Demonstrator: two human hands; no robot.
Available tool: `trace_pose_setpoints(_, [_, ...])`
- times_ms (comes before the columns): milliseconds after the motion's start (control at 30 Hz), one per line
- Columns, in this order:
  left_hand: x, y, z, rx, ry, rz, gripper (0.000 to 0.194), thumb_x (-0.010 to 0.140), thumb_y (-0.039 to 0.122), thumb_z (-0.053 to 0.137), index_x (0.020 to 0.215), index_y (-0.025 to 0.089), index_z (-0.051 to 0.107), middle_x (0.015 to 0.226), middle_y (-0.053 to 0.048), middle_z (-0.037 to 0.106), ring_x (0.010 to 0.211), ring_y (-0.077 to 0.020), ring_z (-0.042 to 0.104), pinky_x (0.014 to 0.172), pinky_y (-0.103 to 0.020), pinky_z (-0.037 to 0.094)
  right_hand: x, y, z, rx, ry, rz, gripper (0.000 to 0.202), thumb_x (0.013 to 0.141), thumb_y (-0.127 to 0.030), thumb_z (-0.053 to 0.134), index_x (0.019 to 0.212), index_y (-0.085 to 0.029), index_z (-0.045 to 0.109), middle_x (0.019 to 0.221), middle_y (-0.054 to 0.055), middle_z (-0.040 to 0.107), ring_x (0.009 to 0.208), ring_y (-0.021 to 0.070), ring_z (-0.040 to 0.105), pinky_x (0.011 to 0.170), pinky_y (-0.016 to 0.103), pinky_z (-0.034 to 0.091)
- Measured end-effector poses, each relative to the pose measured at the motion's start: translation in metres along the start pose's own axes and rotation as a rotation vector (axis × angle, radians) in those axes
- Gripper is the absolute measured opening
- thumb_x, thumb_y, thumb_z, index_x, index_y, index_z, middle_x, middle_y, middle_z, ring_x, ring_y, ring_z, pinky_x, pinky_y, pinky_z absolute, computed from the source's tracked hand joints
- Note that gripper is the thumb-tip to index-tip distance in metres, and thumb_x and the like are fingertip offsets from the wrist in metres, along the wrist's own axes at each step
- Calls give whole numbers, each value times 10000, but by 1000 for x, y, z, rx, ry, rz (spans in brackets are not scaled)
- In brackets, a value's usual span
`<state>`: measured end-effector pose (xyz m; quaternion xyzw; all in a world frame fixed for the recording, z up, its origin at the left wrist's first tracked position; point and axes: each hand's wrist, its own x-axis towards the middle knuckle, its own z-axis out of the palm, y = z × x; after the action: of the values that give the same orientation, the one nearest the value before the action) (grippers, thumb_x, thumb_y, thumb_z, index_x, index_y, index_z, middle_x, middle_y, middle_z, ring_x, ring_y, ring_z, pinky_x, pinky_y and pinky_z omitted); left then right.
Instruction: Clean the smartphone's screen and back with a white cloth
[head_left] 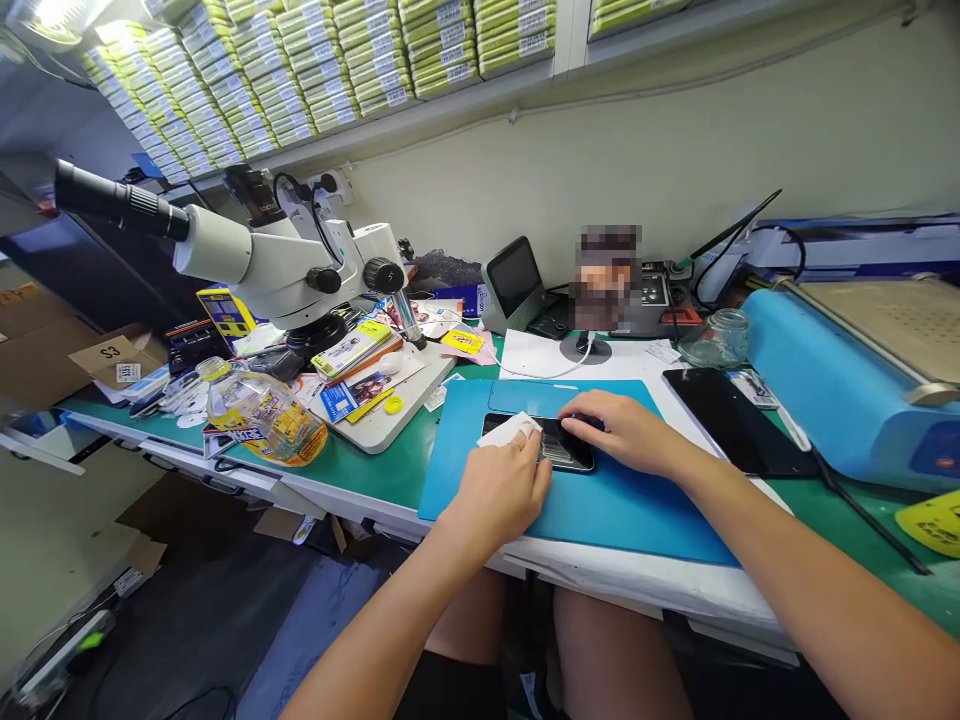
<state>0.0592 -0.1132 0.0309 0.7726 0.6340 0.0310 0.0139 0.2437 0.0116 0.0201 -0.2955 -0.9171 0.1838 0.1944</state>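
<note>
A black smartphone [576, 450] lies flat, screen up, on a blue mat [480, 500]. My left hand [504, 490] presses a folded white wipe [499, 432] onto the phone's left part, fingers closed over it. Pale streaks mark the screen beside these fingers. At the phone's right end, my right hand [619, 428] rests with fingers stretched out and fingertips at the upper edge; it holds nothing I can see. Just beyond the phone lies a clear, thin-edged rectangular sheet [517, 398], like a glass screen protector.
A microscope [300, 265] stands left on its pale base [397, 405], with cards and packets on it. Near the front edge is a plastic bottle [262, 415]. To the right are a black tablet [735, 420], a glass jar [724, 335] and a blue machine [825, 390].
</note>
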Motion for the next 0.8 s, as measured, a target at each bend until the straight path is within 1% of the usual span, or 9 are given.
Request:
trace_pose_setpoints(67, [11,1,-3,-4,11,7,429,1055,321,341,1414,139,489,1330,-119,642,996,-268,709,749,-350,557,-1,0,-1,7,1,-2,340,956,-452,454,980,-229,710,1006,100,750,952,288,676,834,434,520])
trace_pose_setpoints(133, [11,2,-3,-4,21,4,433,1055,322,345,1419,134,483,1324,-128,644,1003,-269,708,746,-342,557,-2,-1,-2,10,1,-4,340,958,-450,454,986,-231,712,1012,100,750,955,287,676,839,436,522])
trace_pose_setpoints(200, [0,3,0,-4,20,-11,453,1052,329,353,1449,134,449,1357,-144,620,1006,-271,709,715,-334,561,-2,0,-2,8,2,-2,336,958,-450,457,985,-236,715,1015,99,750,951,288,676,839,441,522])
trace_pose_setpoints(333, [-36,3,8,0,1,-6,506,1040,339,358,1499,130,396,1480,-158,509,1024,-278,706,668,-340,574,-2,1,0,-2,-3,1,339,966,-444,457,998,-228,717,1032,103,749,964,292,670,848,445,518])
trace_pose_setpoints(433, [-46,1,8,3,0,-3,493,1031,325,365,1480,132,429,1508,-155,474,1043,-275,702,690,-339,578,-2,1,0,-10,-14,-3,344,976,-441,446,1011,-226,712,1032,99,746,974,289,666,852,436,513])
trace_pose_setpoints(533, [-33,2,2,-18,-9,2,432,1036,318,354,1406,145,497,1436,-147,560,965,-260,722,704,-336,566,-2,1,0,-6,-5,-4,339,975,-441,450,1005,-227,711,1024,97,746,968,286,668,851,434,514])
trace_pose_setpoints(633, [-10,6,-3,-23,-6,17,398,1038,300,341,1369,131,486,1278,-145,666,892,-264,728,686,-346,547,-2,0,-1,7,5,2,331,967,-443,459,992,-235,716,1018,93,750,959,284,674,847,436,522])
trace_pose_setpoints(700, [3,10,-5,-2,-5,35,365,1038,285,335,1324,127,496,1215,-154,679,856,-266,726,670,-351,537,-2,0,-1,11,5,7,329,961,-444,463,991,-240,720,1018,92,753,955,283,679,843,436,527])
trace_pose_setpoints(800, [10,14,-5,20,-1,53,343,1037,283,333,1289,131,509,1242,-171,652,855,-266,722,666,-352,531,-2,0,-2,14,5,3,332,954,-447,466,994,-239,722,1022,96,756,951,285,681,839,442,531])
